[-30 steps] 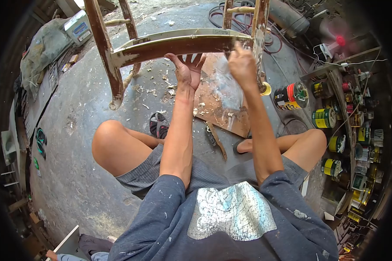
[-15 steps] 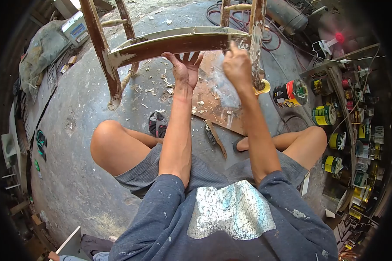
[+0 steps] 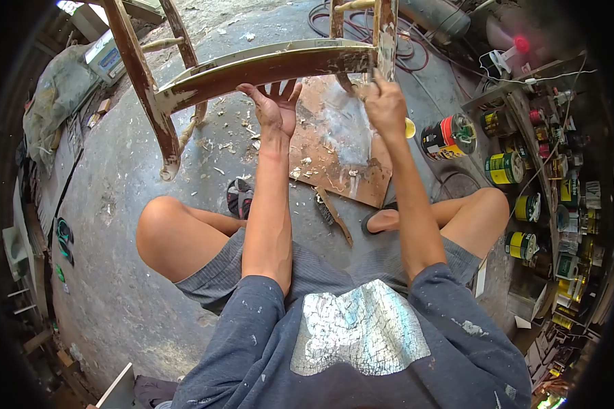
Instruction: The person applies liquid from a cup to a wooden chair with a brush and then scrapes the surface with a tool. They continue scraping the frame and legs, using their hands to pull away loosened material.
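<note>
A wooden chair frame [image 3: 273, 68] with patchy brown and pale paint spans the top of the view. My left hand [image 3: 274, 112] is under its curved rail, palm up, fingers spread, the fingertips behind the rail's lower edge. Near the rail's right end, beside a chair leg [image 3: 385, 41], my right hand [image 3: 387, 105] is closed round something small and blurred that I cannot make out. Below the hands a brown board [image 3: 341, 150] with a whitish smear lies on the floor. A wooden-handled brush [image 3: 335, 217] rests between my legs.
Paint cans [image 3: 449, 136] and jars line the right side, by a fan [image 3: 518, 48] with a red hub. Hoses [image 3: 416, 51] coil behind the chair. Pale shavings [image 3: 235, 136] litter the floor. Green sandals [image 3: 64, 238] lie at the left.
The chair frame and surroundings appear shifted left in the view. My right hand has moved lower relative to the rail and slightly right. My left hand stays under the rail.
</note>
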`<act>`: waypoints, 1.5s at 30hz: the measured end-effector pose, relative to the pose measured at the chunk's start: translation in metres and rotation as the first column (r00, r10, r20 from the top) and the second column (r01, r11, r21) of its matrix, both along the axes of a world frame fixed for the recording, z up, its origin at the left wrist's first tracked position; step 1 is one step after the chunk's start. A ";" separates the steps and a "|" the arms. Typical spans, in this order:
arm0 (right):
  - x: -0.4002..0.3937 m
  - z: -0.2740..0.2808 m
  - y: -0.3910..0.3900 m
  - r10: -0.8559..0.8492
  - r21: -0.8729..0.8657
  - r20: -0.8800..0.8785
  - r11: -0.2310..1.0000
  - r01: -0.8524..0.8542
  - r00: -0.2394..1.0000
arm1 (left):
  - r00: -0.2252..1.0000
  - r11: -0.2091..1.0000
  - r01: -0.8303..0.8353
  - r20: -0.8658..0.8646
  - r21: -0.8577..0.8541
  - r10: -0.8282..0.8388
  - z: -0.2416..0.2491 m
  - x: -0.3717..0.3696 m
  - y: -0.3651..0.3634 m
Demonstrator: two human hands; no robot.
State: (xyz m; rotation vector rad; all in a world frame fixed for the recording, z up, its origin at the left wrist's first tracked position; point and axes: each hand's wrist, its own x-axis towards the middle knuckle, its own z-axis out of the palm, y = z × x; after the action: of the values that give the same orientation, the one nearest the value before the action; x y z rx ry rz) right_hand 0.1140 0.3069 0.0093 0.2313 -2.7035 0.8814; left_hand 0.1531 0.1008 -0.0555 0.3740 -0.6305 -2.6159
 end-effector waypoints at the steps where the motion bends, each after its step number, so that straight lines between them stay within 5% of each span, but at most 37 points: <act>1: -0.004 0.000 0.004 0.016 0.039 -0.023 0.999 -0.015 1.000 | 1.000 1.000 0.001 0.005 -0.007 -0.001 -0.001 0.001 0.000; 3: -0.010 0.003 0.011 0.045 0.116 -0.072 0.993 -0.037 0.996 | 1.000 1.000 0.009 0.011 -0.022 -0.009 -0.002 -0.001 0.000; 7: 0.009 0.018 -0.031 0.114 -0.061 0.295 0.993 -0.100 0.949 | 0.999 0.999 0.006 0.034 -0.050 -0.005 0.006 -0.001 0.005; 9: 0.026 -0.014 -0.057 0.280 -0.019 0.024 0.960 -0.280 0.960 | 0.998 0.998 0.013 0.055 -0.060 -0.010 0.007 -0.001 0.003; 15: 0.054 0.005 -0.053 0.045 -0.160 0.087 0.987 -0.031 0.995 | 0.998 0.999 0.011 0.056 -0.054 -0.008 0.008 -0.002 0.002; 20: 0.056 -0.041 -0.058 -0.051 -0.241 -0.080 0.970 0.030 0.996 | 0.998 0.998 0.020 0.062 -0.067 -0.016 0.010 -0.001 0.001; 26: 0.045 -0.038 -0.060 -0.169 -0.263 0.068 0.948 0.181 0.983 | 0.998 0.995 0.036 0.052 -0.098 -0.031 0.007 -0.002 -0.001; 32: 0.057 -0.042 -0.071 -0.160 -0.295 0.015 0.942 0.157 0.987 | 0.998 0.995 0.028 0.050 -0.091 -0.023 0.007 -0.003 -0.001; 35: 0.051 -0.020 -0.066 -0.204 -0.228 0.228 0.939 0.256 0.952 | 0.998 0.996 0.027 0.064 -0.082 -0.022 0.004 -0.001 -0.001; 45: 0.046 -0.010 -0.060 -0.200 -0.289 0.241 0.919 0.267 0.950 | 0.998 0.997 0.008 0.061 -0.077 -0.003 0.010 -0.002 0.002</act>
State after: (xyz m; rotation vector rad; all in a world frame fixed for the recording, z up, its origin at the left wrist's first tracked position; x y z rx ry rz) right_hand 0.1596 0.2470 -0.0005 -0.2650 -2.6390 1.3073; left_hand 0.1510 0.1030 -0.0457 0.4296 -0.7514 -2.5846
